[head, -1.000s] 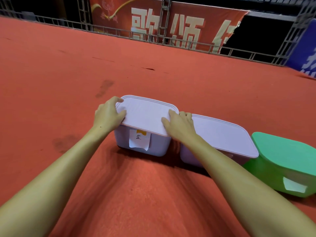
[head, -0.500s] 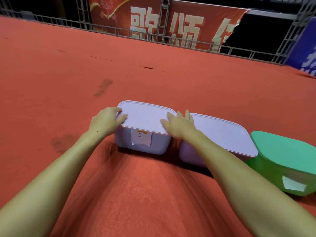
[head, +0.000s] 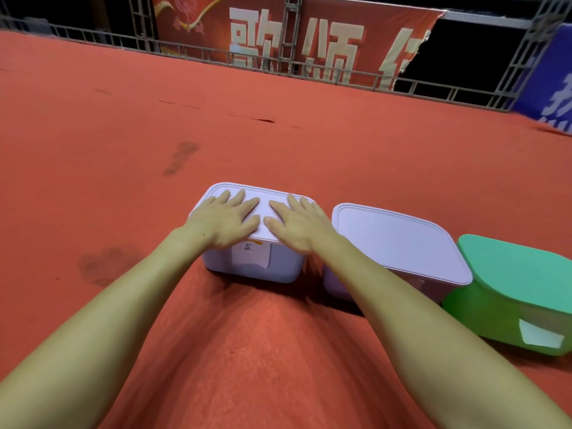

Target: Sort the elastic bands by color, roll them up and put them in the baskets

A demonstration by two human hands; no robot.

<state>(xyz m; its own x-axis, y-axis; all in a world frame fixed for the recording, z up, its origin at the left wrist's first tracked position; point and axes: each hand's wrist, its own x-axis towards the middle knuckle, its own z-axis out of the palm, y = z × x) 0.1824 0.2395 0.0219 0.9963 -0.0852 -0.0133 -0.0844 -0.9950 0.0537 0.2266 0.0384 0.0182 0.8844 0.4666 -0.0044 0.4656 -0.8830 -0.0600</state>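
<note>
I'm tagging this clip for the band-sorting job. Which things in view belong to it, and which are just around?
Job:
left lilac box, both hands flat on its lid: left hand, right hand
second lilac box, lidded
green box, lidded

Around:
red carpet
railing
red banner

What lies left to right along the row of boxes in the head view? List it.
Left hand → right hand, both flat on the left lilac lidded plastic box → second lilac lidded box → green lidded box.
</note>
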